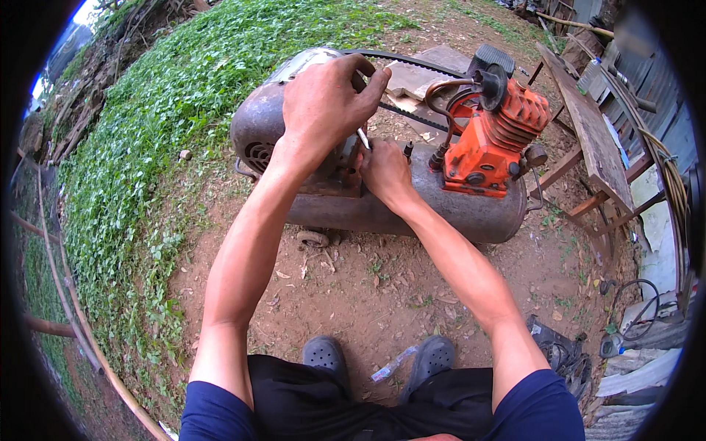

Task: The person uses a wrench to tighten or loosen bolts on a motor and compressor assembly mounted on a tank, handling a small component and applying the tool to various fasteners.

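Right hand (386, 173) pinching rod (363, 137), left hand's (323, 99) grip unclear, open dirt (360, 294) along tank edge (419, 226)

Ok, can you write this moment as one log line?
left hand: over motor | right hand: at slim pale rod | belt: between motor and orange pump

near: free above dirt (353, 287) | right: orange pump (482, 154) blocks | far: belt (413, 117) crosses
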